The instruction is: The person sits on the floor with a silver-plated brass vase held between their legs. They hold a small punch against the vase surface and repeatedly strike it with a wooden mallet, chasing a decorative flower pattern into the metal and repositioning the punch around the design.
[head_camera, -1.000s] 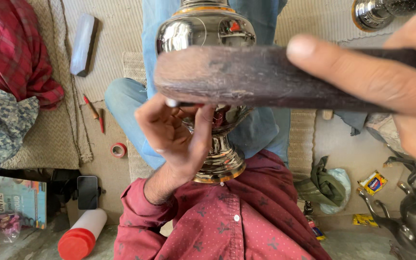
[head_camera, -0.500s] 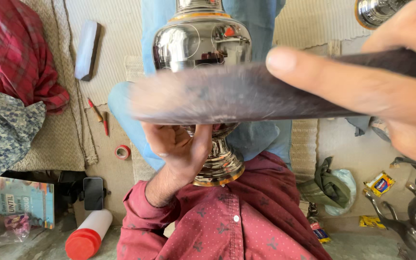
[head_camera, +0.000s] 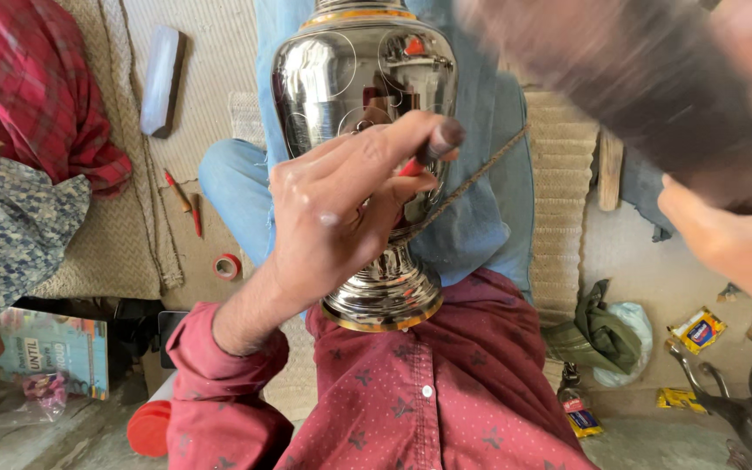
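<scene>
Mallet (head_camera: 646, 96) now raised in right hand (head_camera: 733, 244)'s grip; left hand (head_camera: 341, 209) pinching chisel (head_camera: 428, 148) against silver vase (head_camera: 367, 78), beside red tape roll (head_camera: 227, 266).

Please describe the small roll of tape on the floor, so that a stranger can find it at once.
Start at the large shiny metal vase on the person's lap. On the floor beside the blue-trousered knee lies the roll of tape. It is the only red ring; the pencils nearby are straight.

The left hand (head_camera: 341, 209) reaches up from a rolled red sleeve, forearm bare, wrist bent, back of the hand toward the camera. Its fingers (head_camera: 376, 148) curl closed around a thin tool, thumb pressed alongside. The right hand (head_camera: 733, 235) sits at the right edge, raised close to the camera, blurred, fingers wrapped around a dark handle.
</scene>
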